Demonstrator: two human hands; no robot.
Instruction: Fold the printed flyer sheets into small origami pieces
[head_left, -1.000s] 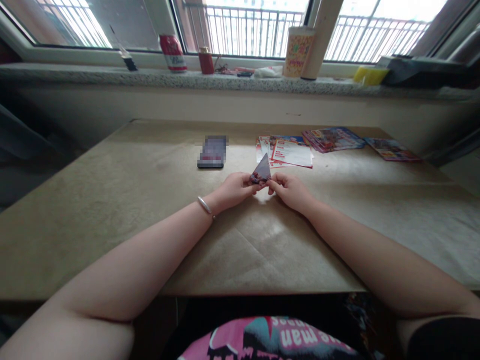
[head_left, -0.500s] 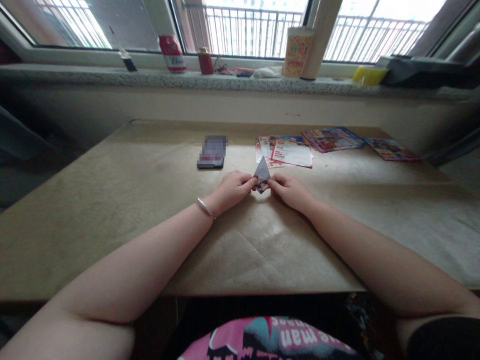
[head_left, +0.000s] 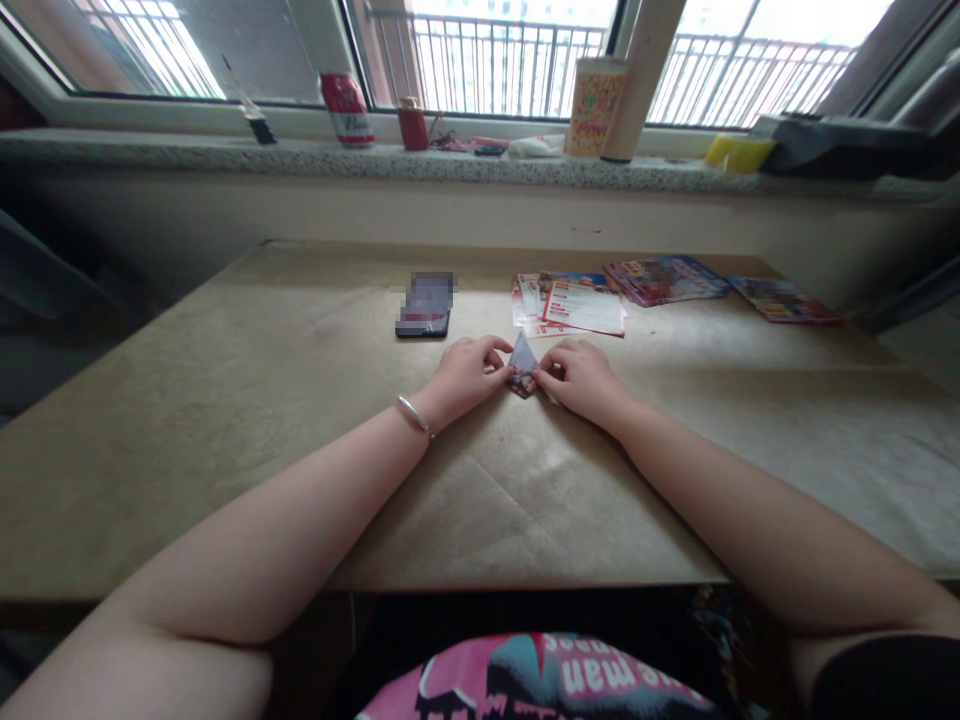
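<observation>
A small kite-shaped piece of folded paper (head_left: pixel 523 362) is between my hands, pale grey above with a dark printed pattern at its lower end. My left hand (head_left: pixel 471 375) has its thumb on the paper's left edge, with the index finger curled near the upper left side. From the other side, my right hand (head_left: pixel 583 378) pinches the right edge, fingers bent. The paper's point faces away from me, and it looks close to the table surface; whether it lies fully flat I cannot tell.
Beyond the hands lie a phone (head_left: pixel 425 305), printed sheets (head_left: pixel 585 305), a stack of colourful leaflets (head_left: pixel 664 278) and another leaflet (head_left: pixel 784 299) on the table (head_left: pixel 225 400). The windowsill (head_left: pixel 465 170) holds a red can (head_left: pixel 346 110), a red bottle (head_left: pixel 412 125) and a patterned cup (head_left: pixel 595 108).
The folded paper has come slightly nearer to me and lower, tilting flatter. My fingers have shifted, with the left index finger lifted away from the thumb.
</observation>
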